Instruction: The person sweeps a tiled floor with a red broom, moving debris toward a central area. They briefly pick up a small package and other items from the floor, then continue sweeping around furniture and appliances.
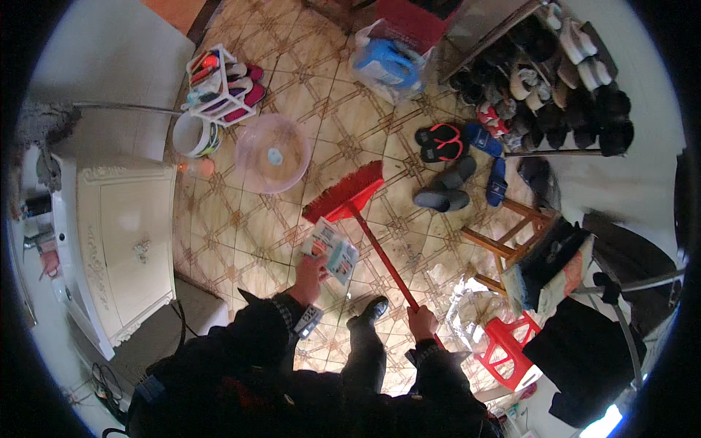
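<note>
My left hand (309, 279) grips the lower left edge of a printed plastic packet (335, 251), held over the tiled floor. Around the red handle of a broom (383, 253) my right hand (423, 324) is closed, near the handle's lower end in the picture. The red broom head (350, 192) lies beyond the packet, its bristles pointing up and left, away from me. Whether the bristles touch the floor I cannot tell. A strap with a small device is on my left wrist.
Left stand a pink translucent basin (285, 123), a white bucket (189, 135), a small white rack (225, 90) and a cream cabinet (134, 235). Right are slippers (438, 143), a shoe rack (553, 154), a wooden stool (490, 245) and a red plastic stool (501, 353). A bagged blue container (389, 63) stands ahead.
</note>
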Demonstrator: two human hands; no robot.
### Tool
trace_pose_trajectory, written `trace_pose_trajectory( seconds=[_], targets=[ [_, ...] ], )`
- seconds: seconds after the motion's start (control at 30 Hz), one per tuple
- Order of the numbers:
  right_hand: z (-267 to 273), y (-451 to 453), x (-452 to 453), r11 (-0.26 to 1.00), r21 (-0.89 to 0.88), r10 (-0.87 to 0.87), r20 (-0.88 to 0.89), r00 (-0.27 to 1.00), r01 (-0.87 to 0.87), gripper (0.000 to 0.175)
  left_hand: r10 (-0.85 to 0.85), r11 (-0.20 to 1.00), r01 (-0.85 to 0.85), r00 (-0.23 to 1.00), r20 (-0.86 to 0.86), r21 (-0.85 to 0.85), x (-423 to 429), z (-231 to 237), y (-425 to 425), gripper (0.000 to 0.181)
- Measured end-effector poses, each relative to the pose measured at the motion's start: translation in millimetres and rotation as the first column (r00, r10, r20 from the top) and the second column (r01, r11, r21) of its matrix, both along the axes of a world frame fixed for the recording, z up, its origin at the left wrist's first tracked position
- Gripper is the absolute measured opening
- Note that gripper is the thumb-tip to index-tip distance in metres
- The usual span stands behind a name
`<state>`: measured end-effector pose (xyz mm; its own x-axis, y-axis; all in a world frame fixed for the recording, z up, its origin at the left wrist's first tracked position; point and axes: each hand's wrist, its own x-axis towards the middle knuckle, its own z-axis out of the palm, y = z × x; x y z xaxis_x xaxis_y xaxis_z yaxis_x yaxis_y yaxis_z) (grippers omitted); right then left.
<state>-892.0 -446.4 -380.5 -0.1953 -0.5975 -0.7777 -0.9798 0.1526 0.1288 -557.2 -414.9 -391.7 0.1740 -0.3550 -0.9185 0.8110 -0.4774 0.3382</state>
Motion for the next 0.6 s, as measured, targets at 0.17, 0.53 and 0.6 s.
trace_pose_trajectory(
  seconds=[0.17, 0.53, 0.6],
  targets=[
    [17, -45, 48, 0.995, -0.080, -0.058, 0.103, 0.993, 0.067, 0.044, -0.002, 0.997, 0.007, 0.998, 0.070, -0.079, 41, 39, -97, 0.014],
    [-9, -180, 62, 0.994, -0.015, -0.098, 0.243, 0.965, 0.104, 0.039, 0.011, 0.965, 0.046, 0.977, 0.215, -0.259, 72, 60, -370, 0.018],
    [-12, -203, 49, 0.994, 0.037, -0.109, 0.220, 0.969, 0.104, 0.037, 0.042, 0.957, 0.021, 0.976, 0.213, -0.288, 72, 49, -423, 0.017]
  ],
)
